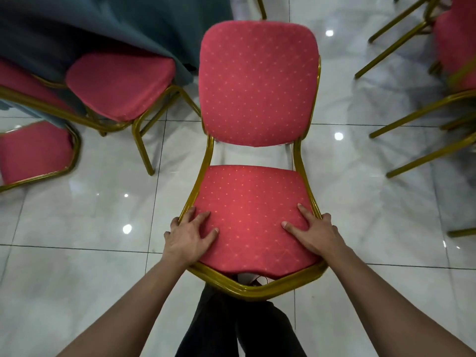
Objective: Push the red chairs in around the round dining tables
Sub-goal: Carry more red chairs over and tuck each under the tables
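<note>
The red chair stands at the picture's centre on the tiled floor, its backrest at twelve o'clock and its long axis running twelve to six. Both hands grip the seat's near corners, left hand and right hand equally close, fingers wrapping the gold frame. The draped table lies at ten o'clock. I count five red chairs and one table.

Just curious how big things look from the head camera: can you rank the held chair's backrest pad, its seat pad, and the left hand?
1. Backrest pad
2. Seat pad, nearly as large; the wide-angle lens makes this order unsure
3. Left hand, plainly smallest
</note>
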{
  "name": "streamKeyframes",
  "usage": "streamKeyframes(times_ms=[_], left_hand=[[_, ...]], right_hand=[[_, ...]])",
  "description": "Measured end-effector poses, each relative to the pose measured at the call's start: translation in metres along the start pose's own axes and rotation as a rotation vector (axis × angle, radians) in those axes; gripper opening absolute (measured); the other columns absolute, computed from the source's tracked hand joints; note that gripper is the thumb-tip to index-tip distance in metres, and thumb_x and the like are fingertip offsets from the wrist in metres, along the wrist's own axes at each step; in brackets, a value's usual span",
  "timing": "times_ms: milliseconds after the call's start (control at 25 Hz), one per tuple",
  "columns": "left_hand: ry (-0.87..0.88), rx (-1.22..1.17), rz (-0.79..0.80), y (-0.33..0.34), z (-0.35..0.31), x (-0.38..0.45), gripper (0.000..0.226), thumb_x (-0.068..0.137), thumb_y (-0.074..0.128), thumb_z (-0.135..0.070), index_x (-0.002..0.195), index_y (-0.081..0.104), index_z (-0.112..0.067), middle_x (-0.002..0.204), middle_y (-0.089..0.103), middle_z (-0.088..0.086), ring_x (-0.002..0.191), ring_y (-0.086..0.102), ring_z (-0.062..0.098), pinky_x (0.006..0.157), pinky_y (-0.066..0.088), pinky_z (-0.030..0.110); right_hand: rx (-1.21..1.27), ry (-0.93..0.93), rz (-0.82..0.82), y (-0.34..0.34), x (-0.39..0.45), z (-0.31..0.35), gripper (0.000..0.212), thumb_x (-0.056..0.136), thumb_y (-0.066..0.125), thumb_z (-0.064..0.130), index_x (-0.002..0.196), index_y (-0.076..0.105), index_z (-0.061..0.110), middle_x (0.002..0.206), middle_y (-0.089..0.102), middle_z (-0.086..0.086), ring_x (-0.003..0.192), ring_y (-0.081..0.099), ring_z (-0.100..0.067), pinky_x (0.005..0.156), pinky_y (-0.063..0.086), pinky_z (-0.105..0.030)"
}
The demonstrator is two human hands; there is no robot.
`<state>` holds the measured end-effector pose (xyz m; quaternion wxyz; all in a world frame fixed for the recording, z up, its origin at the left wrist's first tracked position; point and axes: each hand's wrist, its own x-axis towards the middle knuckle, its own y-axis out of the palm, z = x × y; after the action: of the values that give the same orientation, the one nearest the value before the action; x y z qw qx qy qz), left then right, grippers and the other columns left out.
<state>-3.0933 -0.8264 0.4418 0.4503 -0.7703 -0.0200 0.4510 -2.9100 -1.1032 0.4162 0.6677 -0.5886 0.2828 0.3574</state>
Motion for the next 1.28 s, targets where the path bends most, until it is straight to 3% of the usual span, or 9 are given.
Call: streamKeyframes(times_ms=[160, 320, 480, 560, 640, 720, 800, 1000, 1280], left_hand=[[0.087, -0.213, -0.107, -0.026, -0.012, -0.042, 0.068, 0.087, 0.032, -0.081, 0.142, 0.049, -0.044, 0.162, 0.026, -0.006, 0.149, 0.021, 0.031, 0.117, 0.030, 0.060], [0.223, -0.197, -0.302, -0.029, -0.025, -0.075, 0.074, 0.088, 0.016, -0.084, 0.144, 0.044, -0.046, 0.162, 0.027, -0.009, 0.153, 0.014, 0.019, 0.123, 0.015, 0.059], [0.208, -0.184, -0.461, -0.051, -0.048, -0.068, 0.071, 0.094, 0.012, -0.074, 0.150, 0.041, -0.041, 0.163, 0.029, -0.004, 0.155, 0.010, 0.022, 0.125, 0.004, 0.057], [0.212, -0.175, -0.511, -0.070, -0.058, -0.059, 0.071, 0.095, 0.010, -0.071, 0.152, 0.040, -0.039, 0.162, 0.032, -0.002, 0.155, 0.013, 0.023, 0.124, 0.002, 0.057], [0.211, -0.188, -0.536, -0.090, -0.067, -0.050, 0.067, 0.097, 0.014, -0.066, 0.153, 0.039, -0.038, 0.160, 0.036, 0.000, 0.154, 0.016, 0.023, 0.125, 0.001, 0.055], [0.203, -0.206, -0.562, -0.111, -0.077, -0.041, 0.066, 0.097, 0.016, -0.062, 0.152, 0.042, -0.036, 0.157, 0.041, 0.002, 0.153, 0.020, 0.024, 0.125, 0.003, 0.053], [0.204, -0.210, -0.597, -0.134, -0.088, -0.031, 0.066, 0.099, 0.015, -0.060, 0.149, 0.047, -0.032, 0.154, 0.046, 0.003, 0.151, 0.025, 0.025, 0.125, 0.005, 0.052], [0.342, -0.253, -0.655, -0.186, -0.118, -0.004, 0.067, 0.105, 0.007, -0.052, 0.135, 0.061, -0.025, 0.138, 0.061, -0.001, 0.146, 0.035, 0.020, 0.125, 0.011, 0.046], [0.330, -0.132, -0.644, -0.247, -0.148, 0.032, 0.075, 0.098, 0.001, -0.067, 0.153, 0.040, -0.036, 0.155, 0.046, -0.004, 0.152, 0.023, 0.023, 0.123, 0.012, 0.053]], right_hand=[[0.060, 0.007, -0.005, -0.040, -0.015, -0.002, 0.102, 0.067, 0.039, 0.100, 0.156, 0.021, 0.053, 0.151, 0.030, -0.014, 0.135, 0.045, -0.044, 0.111, 0.042, -0.056], [0.242, -0.009, -0.051, -0.073, -0.020, 0.009, 0.091, 0.078, 0.053, 0.087, 0.154, 0.041, 0.039, 0.154, 0.043, -0.012, 0.136, 0.049, -0.037, 0.113, 0.042, -0.053], [0.400, -0.038, -0.116, -0.106, -0.026, 0.024, 0.075, 0.087, 0.053, 0.077, 0.144, 0.058, 0.028, 0.145, 0.058, -0.008, 0.129, 0.057, -0.034, 0.107, 0.046, -0.047], [0.400, -0.069, -0.167, -0.116, -0.034, 0.032, 0.074, 0.090, 0.044, 0.079, 0.143, 0.059, 0.028, 0.143, 0.060, -0.009, 0.126, 0.059, -0.034, 0.104, 0.047, -0.048], [0.319, -0.136, -0.332, -0.126, -0.046, 0.041, 0.079, 0.092, 0.029, 0.082, 0.144, 0.057, 0.030, 0.147, 0.055, -0.010, 0.132, 0.053, -0.034, 0.111, 0.041, -0.053], [0.287, -0.308, -0.551, -0.132, -0.063, 0.052, 0.077, 0.095, 0.020, 0.080, 0.143, 0.057, 0.032, 0.150, 0.052, -0.007, 0.138, 0.047, -0.029, 0.118, 0.030, -0.054], [0.249, -0.494, -0.654, -0.133, -0.078, 0.064, 0.071, 0.099, 0.020, 0.075, 0.144, 0.056, 0.034, 0.147, 0.055, 0.000, 0.139, 0.044, -0.020, 0.119, 0.024, -0.054], [0.232, -0.556, -0.760, -0.163, -0.073, 0.097, 0.069, 0.101, 0.021, 0.067, 0.141, 0.060, 0.026, 0.139, 0.060, 0.001, 0.135, 0.046, -0.019, 0.123, 0.019, -0.046], [0.275, -0.537, -0.839, -0.225, -0.044, 0.138, 0.067, 0.101, 0.021, 0.062, 0.144, 0.056, 0.024, 0.146, 0.056, -0.006, 0.139, 0.045, -0.022, 0.119, 0.024, -0.051]])
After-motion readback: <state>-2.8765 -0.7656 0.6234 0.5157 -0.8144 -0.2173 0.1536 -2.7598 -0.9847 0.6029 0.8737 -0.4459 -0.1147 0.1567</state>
